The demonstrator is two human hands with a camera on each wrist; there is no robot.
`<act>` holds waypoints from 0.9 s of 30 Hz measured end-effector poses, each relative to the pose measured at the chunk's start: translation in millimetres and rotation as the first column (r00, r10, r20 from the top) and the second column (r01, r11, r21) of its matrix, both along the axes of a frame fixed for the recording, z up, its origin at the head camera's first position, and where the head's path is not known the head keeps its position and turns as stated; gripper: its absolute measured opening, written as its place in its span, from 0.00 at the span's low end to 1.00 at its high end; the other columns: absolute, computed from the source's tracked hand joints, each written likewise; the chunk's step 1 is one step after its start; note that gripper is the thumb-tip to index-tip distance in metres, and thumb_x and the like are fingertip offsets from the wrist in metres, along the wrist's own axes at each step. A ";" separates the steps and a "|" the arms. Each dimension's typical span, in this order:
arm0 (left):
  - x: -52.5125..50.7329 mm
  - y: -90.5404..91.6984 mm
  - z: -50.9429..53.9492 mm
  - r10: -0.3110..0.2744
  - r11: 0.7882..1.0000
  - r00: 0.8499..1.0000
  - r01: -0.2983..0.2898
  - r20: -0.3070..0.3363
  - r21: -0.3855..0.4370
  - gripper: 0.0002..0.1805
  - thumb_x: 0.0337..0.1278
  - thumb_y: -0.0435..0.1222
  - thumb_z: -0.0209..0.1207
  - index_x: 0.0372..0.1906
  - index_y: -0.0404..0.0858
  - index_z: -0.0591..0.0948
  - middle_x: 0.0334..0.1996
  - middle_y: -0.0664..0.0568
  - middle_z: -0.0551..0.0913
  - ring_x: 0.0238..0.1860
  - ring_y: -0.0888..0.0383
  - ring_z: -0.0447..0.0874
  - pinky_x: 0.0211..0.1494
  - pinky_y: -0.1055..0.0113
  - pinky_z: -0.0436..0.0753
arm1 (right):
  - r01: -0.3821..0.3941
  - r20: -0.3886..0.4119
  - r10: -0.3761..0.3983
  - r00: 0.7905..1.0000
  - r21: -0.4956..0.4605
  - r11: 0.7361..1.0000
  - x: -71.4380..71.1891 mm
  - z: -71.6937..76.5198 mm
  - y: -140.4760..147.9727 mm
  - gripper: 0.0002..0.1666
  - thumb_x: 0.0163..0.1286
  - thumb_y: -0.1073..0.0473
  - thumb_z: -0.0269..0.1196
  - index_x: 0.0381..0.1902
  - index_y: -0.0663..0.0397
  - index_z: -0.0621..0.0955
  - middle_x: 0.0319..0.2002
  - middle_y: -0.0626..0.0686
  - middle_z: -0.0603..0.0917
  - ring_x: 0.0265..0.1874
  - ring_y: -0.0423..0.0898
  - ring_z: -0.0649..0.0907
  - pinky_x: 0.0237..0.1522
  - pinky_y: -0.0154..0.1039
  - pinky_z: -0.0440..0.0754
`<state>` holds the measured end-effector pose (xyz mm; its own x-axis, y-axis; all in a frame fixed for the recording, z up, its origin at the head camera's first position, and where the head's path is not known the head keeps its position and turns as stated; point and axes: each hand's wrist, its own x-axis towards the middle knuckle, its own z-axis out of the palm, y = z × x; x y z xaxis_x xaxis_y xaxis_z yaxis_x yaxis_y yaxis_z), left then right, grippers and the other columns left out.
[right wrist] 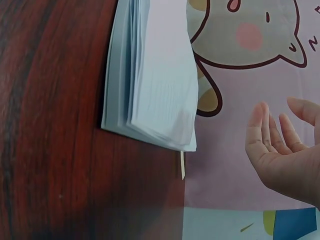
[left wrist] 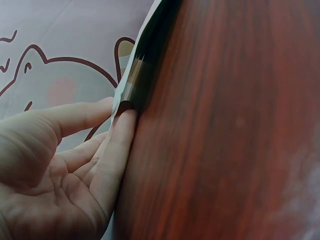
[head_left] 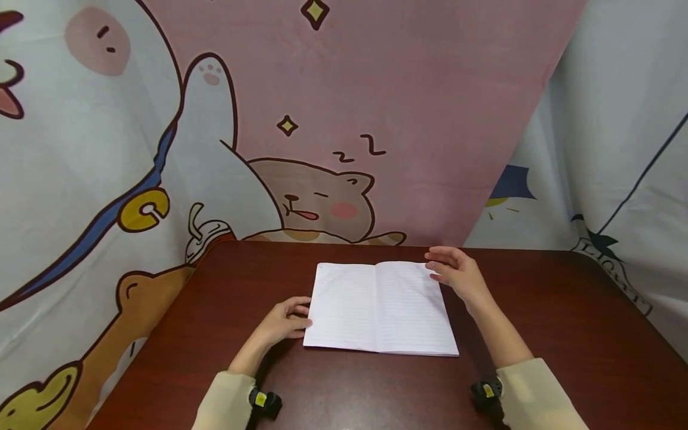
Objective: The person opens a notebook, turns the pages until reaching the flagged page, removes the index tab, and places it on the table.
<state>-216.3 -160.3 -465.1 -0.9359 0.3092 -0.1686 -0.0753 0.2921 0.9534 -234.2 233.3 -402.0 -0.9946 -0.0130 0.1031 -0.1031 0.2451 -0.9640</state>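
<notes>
An open notebook (head_left: 344,310) with white ruled pages lies flat on the dark red-brown table, its fold running down the middle. My left hand (head_left: 285,319) pinches the notebook's left edge. In the left wrist view, the thumb of this hand (left wrist: 65,160) is on the page side and a finger reaches under the edge. Over the upper right corner of the right page hovers my right hand (head_left: 455,275), fingers loosely bent and holding nothing. From the right wrist, that hand (right wrist: 285,145) shows apart from the notebook (right wrist: 165,85), whose layered pages are slightly fanned.
The table (head_left: 543,322) extends on both sides of the notebook. Behind it hangs a pink and white cloth (head_left: 430,119) printed with cartoon animals, meeting the table's back edge. Black wrist devices (head_left: 265,402) sit at both pale yellow sleeves (head_left: 540,394).
</notes>
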 end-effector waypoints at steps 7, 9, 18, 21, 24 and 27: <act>0.3 1.2 2.2 0.006 1.000 1.000 -0.006 0.005 0.000 0.31 0.60 0.27 0.62 0.68 0.27 0.69 0.52 0.33 0.79 0.40 0.58 0.84 0.44 0.57 0.88 | 0.017 0.007 -0.017 1.000 0.010 1.000 -0.3 -2.5 5.8 0.28 0.74 0.57 0.60 0.67 0.63 0.70 0.57 0.57 0.82 0.43 0.28 0.84 0.48 0.32 0.85; 0.2 1.3 1.9 -0.001 1.000 1.000 0.001 0.003 0.001 0.31 0.60 0.27 0.62 0.68 0.26 0.68 0.52 0.32 0.79 0.40 0.58 0.84 0.44 0.57 0.88 | 0.021 0.010 -0.021 1.000 0.002 1.000 0.0 -3.0 7.6 0.28 0.74 0.58 0.60 0.67 0.64 0.70 0.56 0.54 0.82 0.43 0.28 0.84 0.48 0.32 0.86; 2.4 3.0 5.0 -0.016 1.000 1.000 0.016 -0.006 0.005 0.32 0.61 0.26 0.62 0.69 0.25 0.67 0.53 0.30 0.78 0.40 0.58 0.84 0.44 0.55 0.88 | 0.033 0.041 -0.032 0.999 -0.029 0.999 -0.1 -5.5 14.3 0.28 0.74 0.60 0.60 0.66 0.66 0.69 0.51 0.48 0.83 0.43 0.30 0.85 0.50 0.36 0.86; 2.1 3.3 4.6 -0.013 1.000 1.000 0.013 -0.007 0.002 0.32 0.61 0.26 0.62 0.69 0.25 0.66 0.53 0.29 0.77 0.40 0.58 0.84 0.44 0.55 0.88 | 0.045 0.052 -0.044 0.998 -0.018 0.999 -0.3 -8.0 16.5 0.27 0.75 0.61 0.59 0.67 0.66 0.68 0.53 0.52 0.82 0.43 0.30 0.84 0.50 0.36 0.86; 0.9 2.9 3.0 -0.005 1.000 1.000 0.005 -0.006 -0.005 0.31 0.61 0.26 0.62 0.68 0.25 0.67 0.53 0.30 0.78 0.40 0.58 0.84 0.43 0.57 0.88 | 0.052 0.060 -0.051 0.997 -0.005 0.999 0.0 -11.2 19.2 0.28 0.75 0.60 0.59 0.68 0.67 0.68 0.55 0.55 0.82 0.43 0.30 0.85 0.50 0.35 0.86; 0.2 2.2 1.5 -0.004 1.000 1.000 0.004 -0.015 -0.002 0.30 0.60 0.27 0.63 0.67 0.26 0.69 0.51 0.33 0.79 0.39 0.58 0.84 0.41 0.60 0.88 | 0.054 0.072 -0.054 0.996 -0.004 0.999 0.3 -14.5 22.5 0.30 0.75 0.58 0.60 0.68 0.68 0.67 0.52 0.50 0.82 0.42 0.30 0.85 0.49 0.34 0.86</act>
<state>-216.1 -158.1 -463.6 -0.9372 0.3122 -0.1555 -0.0602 0.2942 0.9538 -233.9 255.9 -416.4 -0.9987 0.0416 0.0311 -0.0201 0.2423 -0.9700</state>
